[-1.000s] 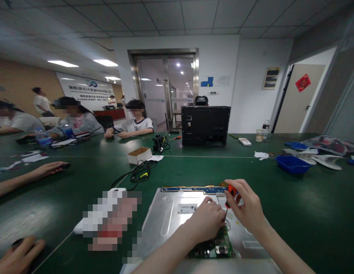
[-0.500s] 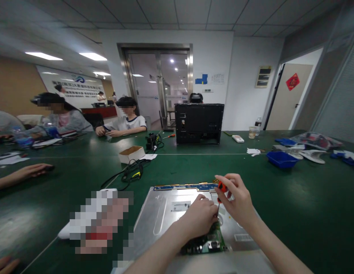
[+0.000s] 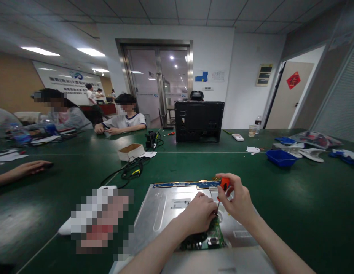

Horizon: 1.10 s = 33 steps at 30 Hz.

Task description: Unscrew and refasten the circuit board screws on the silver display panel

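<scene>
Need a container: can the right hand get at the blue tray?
Probably, with a stretch: only tabletop lies between the right hand and the tray, but that hand holds a screwdriver.

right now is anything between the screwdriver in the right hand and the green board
Only the left hand, close to the lower shaft of the screwdriver in the right hand and covering part of the green board. Nothing else visible intervenes; the tip itself can't be made out.

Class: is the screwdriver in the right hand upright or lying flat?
The screwdriver is roughly upright, slightly tilted: its red handle is uppermost, the thin shaft slanting downward.
</scene>
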Available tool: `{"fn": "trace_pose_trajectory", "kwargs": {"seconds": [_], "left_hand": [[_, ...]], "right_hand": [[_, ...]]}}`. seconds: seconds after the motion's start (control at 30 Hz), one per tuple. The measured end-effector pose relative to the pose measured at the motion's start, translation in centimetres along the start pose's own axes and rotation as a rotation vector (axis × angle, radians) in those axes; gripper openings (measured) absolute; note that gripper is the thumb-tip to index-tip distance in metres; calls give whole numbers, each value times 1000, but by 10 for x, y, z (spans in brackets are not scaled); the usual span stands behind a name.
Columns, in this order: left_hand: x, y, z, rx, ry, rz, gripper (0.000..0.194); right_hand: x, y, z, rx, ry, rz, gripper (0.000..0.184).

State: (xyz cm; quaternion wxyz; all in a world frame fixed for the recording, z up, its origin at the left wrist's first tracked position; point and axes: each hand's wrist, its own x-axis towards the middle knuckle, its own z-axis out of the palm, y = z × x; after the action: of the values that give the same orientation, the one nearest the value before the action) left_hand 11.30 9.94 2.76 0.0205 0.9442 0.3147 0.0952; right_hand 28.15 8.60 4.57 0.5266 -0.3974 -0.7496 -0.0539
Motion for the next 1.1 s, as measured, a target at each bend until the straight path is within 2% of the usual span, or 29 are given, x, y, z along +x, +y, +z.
{"fn": "trace_pose_trajectory", "kwargs": {"seconds": [0.17,0.47,0.73,0.97,1.1], "left_hand": [[0,0,-1,2,-13,8,10],[1,-1,1,9,-22,2,8],[0,-2,2,11,-24,6,6],[0,-1,0,10,-28,8,9],[0,0,-3,5,-30,7,9]], "right_hand": [[-2,1,1,22,-12,-12,24],[2,1,2,-3,73,-95,17],[6,-3,-4,-4,46,-148,24],[0,2,0,-45,104,-87,23],[0,1,1,-30,83,-51,23]]}}
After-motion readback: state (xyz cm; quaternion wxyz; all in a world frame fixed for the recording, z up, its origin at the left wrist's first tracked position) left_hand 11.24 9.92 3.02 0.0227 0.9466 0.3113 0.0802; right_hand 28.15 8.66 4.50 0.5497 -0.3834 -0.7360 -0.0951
